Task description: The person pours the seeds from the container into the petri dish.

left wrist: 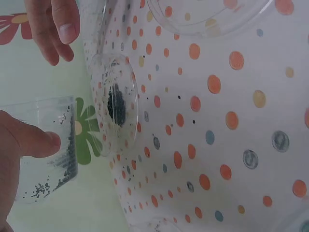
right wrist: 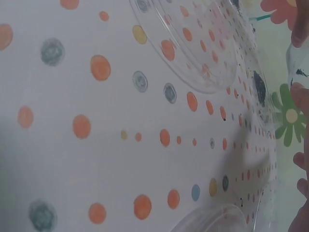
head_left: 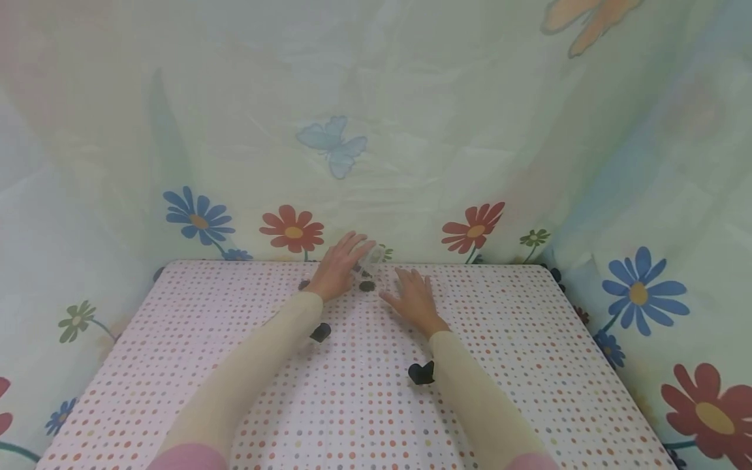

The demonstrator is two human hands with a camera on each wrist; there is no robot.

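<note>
My left hand (head_left: 337, 267) grips a clear plastic cup (left wrist: 48, 154), its thumb pressed along the cup's side. Tiny black grains cling inside, gathered mostly along the cup's lower side. Close below stands a clear shallow dish (left wrist: 130, 92) with a pile of black grains (left wrist: 116, 105) in it. Across from the cup, my right hand (head_left: 418, 301) hovers with fingers loosely extended, holding nothing. In the left wrist view its fingertips (left wrist: 68, 33) hang apart from the cup. Part of the cup is hidden behind the left hand.
More clear round dishes stand nearby, one nearer the front (right wrist: 193, 48) and another at the lower edge (right wrist: 212, 220) of the right wrist view. A few loose grains lie on the dotted tabletop (head_left: 364, 405). A flowered cloth backdrop (head_left: 411, 163) rises behind the table.
</note>
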